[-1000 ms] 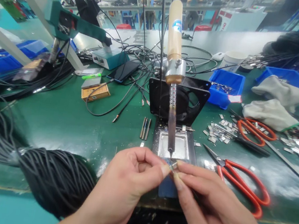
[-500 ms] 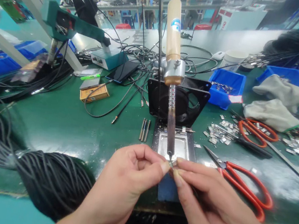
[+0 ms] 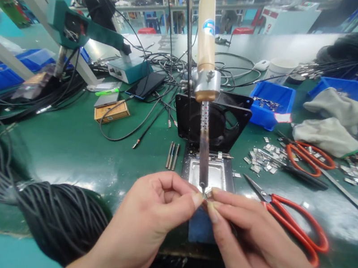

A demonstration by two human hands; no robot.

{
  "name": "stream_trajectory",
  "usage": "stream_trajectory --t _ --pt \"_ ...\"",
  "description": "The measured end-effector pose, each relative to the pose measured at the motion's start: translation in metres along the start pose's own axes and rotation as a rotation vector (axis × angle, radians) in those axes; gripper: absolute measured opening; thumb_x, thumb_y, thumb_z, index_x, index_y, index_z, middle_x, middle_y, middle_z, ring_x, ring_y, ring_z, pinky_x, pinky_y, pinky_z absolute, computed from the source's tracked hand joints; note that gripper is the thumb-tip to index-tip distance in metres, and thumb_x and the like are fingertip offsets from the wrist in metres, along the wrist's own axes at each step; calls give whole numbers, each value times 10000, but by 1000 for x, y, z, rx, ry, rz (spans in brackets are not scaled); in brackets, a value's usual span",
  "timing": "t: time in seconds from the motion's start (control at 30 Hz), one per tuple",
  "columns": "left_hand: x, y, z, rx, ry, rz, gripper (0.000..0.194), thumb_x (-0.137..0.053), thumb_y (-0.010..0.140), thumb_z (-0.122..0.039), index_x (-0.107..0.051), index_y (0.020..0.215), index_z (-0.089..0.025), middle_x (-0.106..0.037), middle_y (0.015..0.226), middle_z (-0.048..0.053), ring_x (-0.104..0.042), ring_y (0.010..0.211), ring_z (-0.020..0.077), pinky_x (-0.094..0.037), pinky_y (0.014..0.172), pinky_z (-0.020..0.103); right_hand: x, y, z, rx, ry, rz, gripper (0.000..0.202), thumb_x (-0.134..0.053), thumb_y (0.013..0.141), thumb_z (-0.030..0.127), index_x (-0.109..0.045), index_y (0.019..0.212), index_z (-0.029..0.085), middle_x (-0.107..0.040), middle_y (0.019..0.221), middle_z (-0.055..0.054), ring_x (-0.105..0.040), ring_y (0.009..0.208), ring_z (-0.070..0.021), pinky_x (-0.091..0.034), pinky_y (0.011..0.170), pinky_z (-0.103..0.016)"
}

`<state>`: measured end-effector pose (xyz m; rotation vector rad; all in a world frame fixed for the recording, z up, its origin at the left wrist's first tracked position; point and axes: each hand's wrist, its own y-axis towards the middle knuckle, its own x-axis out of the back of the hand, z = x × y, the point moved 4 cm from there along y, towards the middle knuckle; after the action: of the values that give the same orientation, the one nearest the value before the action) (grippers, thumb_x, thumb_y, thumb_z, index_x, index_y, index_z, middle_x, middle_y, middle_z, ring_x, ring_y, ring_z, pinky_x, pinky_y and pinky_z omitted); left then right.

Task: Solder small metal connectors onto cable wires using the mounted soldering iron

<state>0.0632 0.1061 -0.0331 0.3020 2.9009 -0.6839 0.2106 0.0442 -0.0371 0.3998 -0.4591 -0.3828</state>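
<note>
A soldering iron with a tan handle is clamped upright, its tip pointing down between my fingertips. My right hand pinches a small shiny metal connector just beside the tip. My left hand is closed in a pinch at the same spot, thumb against forefinger; what lies between its fingers is mostly hidden. Beneath the iron sits a shallow metal tray, partly covered by my fingers. To the right of my right hand lie red-handled scissors.
A black fan stands behind the iron. Small metal pieces lie scattered right, near a second orange-handled pair of scissors and a blue bin. A thick bundle of black cables hangs over the front edge at left.
Both hands keep the same pinch at the iron's tip. The view has shifted very slightly; nothing else has visibly moved.
</note>
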Motion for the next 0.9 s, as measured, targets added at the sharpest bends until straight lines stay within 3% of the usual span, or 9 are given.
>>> stream_trajectory --t 0.23,0.9 --pt "0 0 0 4 -13 0 200 -850 769 -234 -697 673 -148 -642 634 -24 -499 595 72 -401 584 151 -2 2 -1 8 -15 -6 139 -705 899 130 -744 959 250 -790 1057 22 -756 915 -105 -600 905 -187" --pt "0 0 -1 -2 -12 8 204 -848 783 -228 -692 681 -146 -636 634 -30 -496 597 67 -402 588 147 -1 1 0 15 24 -12 152 -711 890 109 -745 965 237 -766 1070 35 -728 965 -63 -538 936 -109"
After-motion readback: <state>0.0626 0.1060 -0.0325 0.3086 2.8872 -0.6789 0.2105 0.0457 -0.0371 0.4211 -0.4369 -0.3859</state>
